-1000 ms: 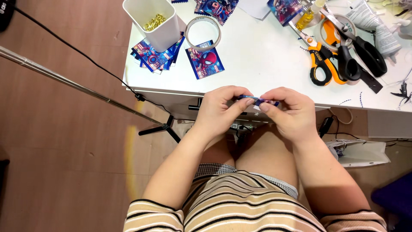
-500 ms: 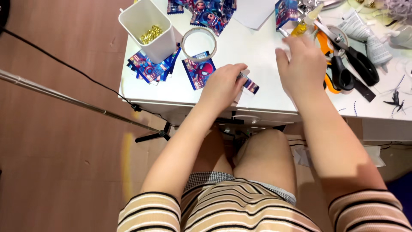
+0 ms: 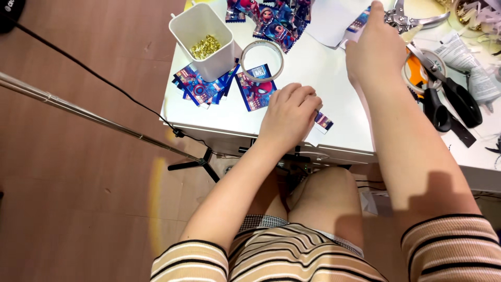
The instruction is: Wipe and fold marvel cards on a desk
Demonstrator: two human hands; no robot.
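Right hand (image 3: 377, 49) has reached farther up the white table (image 3: 318, 78) since half a second ago and now pinches a small printed paper card (image 3: 359, 23) between thumb and fingers, beside silver metal punch pliers (image 3: 412, 18). Left hand (image 3: 288, 116) stays low near the table's front edge, fingers curled down onto a small dark printed card (image 3: 323, 122); exact grip hidden. Just above it: white tape ring (image 3: 263, 61), white rectangular cup of gold eyelets (image 3: 203, 39), black-handled scissors (image 3: 449, 102) at right.
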